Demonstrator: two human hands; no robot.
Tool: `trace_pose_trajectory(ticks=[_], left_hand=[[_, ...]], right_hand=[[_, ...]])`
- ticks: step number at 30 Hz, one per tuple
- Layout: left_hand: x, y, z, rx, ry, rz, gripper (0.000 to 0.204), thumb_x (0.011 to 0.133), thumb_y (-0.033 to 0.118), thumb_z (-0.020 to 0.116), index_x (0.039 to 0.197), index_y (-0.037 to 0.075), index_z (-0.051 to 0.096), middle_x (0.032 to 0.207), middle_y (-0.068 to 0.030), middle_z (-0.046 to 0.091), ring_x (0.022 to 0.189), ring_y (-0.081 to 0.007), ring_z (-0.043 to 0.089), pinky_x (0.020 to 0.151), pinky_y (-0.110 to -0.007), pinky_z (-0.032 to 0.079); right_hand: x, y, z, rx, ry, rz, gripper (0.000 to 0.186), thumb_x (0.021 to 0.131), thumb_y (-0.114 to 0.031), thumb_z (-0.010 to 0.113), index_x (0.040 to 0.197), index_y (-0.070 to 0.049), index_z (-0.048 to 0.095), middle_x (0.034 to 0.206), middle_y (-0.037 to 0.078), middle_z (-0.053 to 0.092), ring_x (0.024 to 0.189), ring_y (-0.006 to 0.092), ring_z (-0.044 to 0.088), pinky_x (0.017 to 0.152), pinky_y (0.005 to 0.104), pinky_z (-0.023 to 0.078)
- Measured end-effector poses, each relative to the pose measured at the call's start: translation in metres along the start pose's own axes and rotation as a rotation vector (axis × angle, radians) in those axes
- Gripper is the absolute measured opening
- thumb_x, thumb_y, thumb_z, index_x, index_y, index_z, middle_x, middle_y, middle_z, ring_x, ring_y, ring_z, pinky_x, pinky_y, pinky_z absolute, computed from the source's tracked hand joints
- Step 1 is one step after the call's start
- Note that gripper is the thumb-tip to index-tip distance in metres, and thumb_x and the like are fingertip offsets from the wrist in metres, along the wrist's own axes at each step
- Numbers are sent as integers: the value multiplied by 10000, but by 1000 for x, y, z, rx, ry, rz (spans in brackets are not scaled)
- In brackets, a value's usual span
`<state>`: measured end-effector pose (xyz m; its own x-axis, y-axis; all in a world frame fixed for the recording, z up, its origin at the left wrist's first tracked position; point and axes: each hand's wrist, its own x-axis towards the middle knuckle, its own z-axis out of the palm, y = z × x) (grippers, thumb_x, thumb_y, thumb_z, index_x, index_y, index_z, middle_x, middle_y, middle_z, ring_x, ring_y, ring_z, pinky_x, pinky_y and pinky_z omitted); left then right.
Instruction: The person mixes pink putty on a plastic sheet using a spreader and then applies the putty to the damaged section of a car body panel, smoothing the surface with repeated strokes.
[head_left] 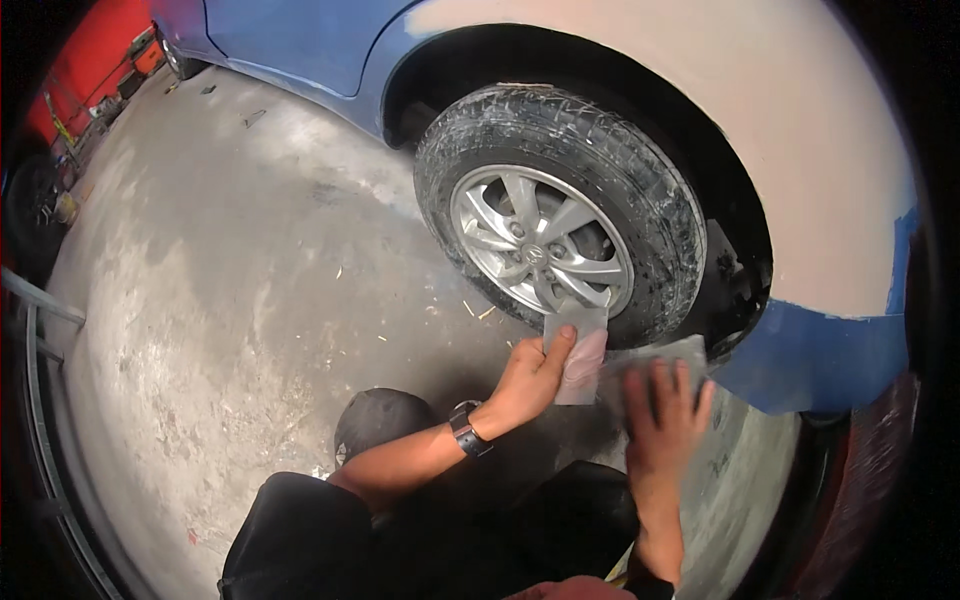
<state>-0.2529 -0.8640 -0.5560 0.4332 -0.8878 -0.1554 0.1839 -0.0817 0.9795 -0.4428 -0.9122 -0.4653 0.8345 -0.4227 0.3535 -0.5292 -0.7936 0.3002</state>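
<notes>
Over at the upper left, a red wall point(95, 60), with a small orange box-like thing point(150, 57) beside it, its contents too small to make out! Metal rails point(45, 300) curve down the left edge, and pale, stained concrete floor point(220, 260) fills the left half of the frame.

Top centre, the blue car body point(290, 45), and just right of it a dusty tyre point(655, 190) around a silver spoked rim point(520, 195).

Now the lower centre: a dark watch point(467, 428) on the wrist, then the left hand point(525, 375), grip narrow, thumb pressed flat on a translucent card point(578, 388) smeared with pink, upright in front of the tyre's lower edge. Immediately right, a grey flat sheet point(688, 348) meets the right hand point(665, 425), fingers spread across it; with the blur, whether that grip is closed on the sheet cannot be told.

Upper right, a broad pale beige panel point(800, 130) arches over the wheel, and below it, right of the hands, blue bodywork point(825, 355).
</notes>
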Motion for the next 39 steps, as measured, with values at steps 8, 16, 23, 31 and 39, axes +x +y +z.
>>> trace_pose_trajectory(ticks=[8,16,23,31,39], left_hand=[[-7,20,-4,-52,-61,28,557,1056,444,440,808,-7,652,577,29,504,555,-73,454,509,-293,383],[4,5,-2,-381,-29,-222,516,1047,452,459,919,-4,663,587,15,561,508,-85,487,477,-298,390],[-2,-8,7,11,-220,46,646,1030,533,438,725,6,657,597,-22,558,552,-120,502,550,-327,438],[-8,-1,9,97,-81,47,700,1063,460,391,610,-53,538,490,-124,476,485,-184,438,509,-428,400],[17,-21,-4,19,257,247,662,1038,544,386,724,13,628,510,-33,489,377,-179,366,380,-369,304]], right_hand=[[3,2,-3,339,-165,-2,520,754,23,626,1264,-79,652,1339,151,579,1306,376,501,1116,593,327],[-25,11,46,584,-159,141,741,699,191,494,1408,-23,505,1417,220,490,1328,419,465,1133,484,352],[4,10,14,334,-194,52,698,739,98,550,1388,-159,569,1419,117,525,1359,367,447,1161,571,265],[-25,-2,34,489,-344,-114,623,776,-42,611,1372,-219,574,1448,67,492,1364,338,426,1156,592,253],[-45,-2,28,507,-400,-203,638,715,-65,684,1330,-213,602,1432,31,521,1361,340,434,1157,606,240]])
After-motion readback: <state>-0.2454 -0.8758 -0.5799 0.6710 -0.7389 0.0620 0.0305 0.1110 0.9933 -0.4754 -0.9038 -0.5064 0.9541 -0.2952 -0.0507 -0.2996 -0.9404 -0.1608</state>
